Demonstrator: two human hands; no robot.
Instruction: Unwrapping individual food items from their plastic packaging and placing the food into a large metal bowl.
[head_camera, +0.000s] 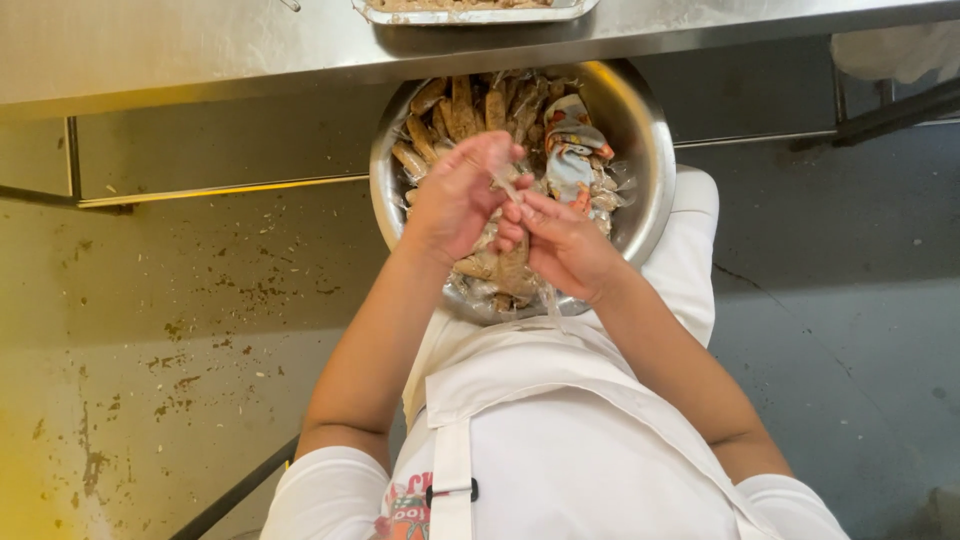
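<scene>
Both hands work over the steel bowl (640, 190) on the person's lap — the left hand (455, 195) and right hand (565, 245) are closed together on 1 small pale shrimp (507, 188), pinched between their fingertips. It sits just above the heap of shrimp (480, 110) in the bowl, under the near edge of the steel counter (200, 50).

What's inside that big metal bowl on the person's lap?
The steel bowl holds brownish shrimp and a colourful cloth. Both hands cover the middle; the bottom is hidden.
</scene>
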